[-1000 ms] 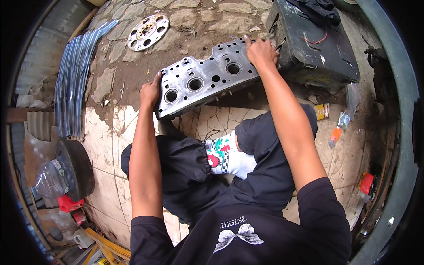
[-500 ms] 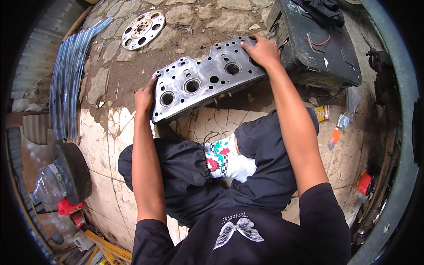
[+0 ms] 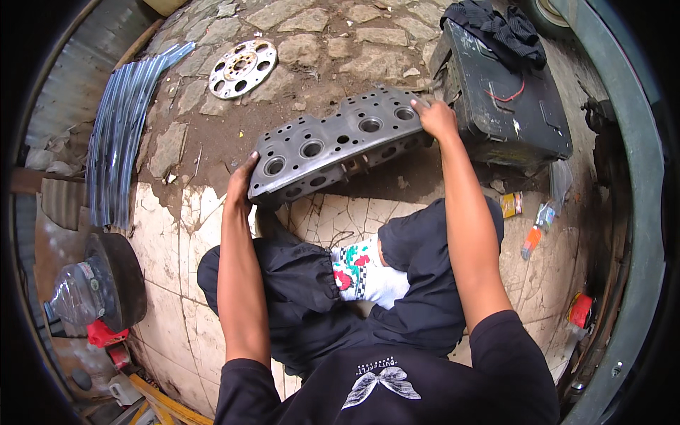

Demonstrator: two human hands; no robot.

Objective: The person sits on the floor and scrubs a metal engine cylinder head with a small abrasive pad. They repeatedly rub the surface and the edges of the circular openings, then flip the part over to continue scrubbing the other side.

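Note:
A grey metal cylinder head (image 3: 328,139) is held out in front of my crossed legs, its flat face with several round ports turned upward. Holes along its near side wall are visible too. My left hand (image 3: 243,179) grips its left end, the fingers partly hidden behind the edge. At the other end, my right hand (image 3: 436,119) is wrapped round the right corner, thumb on the top face. The head slants, its right end farther from me than its left. Whether its underside touches the ground I cannot tell.
A round flat metal plate with holes (image 3: 243,69) lies on the stones beyond. A black case (image 3: 506,99) with dark cloth (image 3: 496,28) stands right. Clear corrugated sheets (image 3: 117,142) lie left, near a tyre-like black ring (image 3: 124,280) and plastic bottle (image 3: 74,292). A small yellow box (image 3: 511,205) is at right.
The cylinder head has tipped, so its top face looks more foreshortened and its near side wall shows more. Both hands have moved with it, still gripping the ends.

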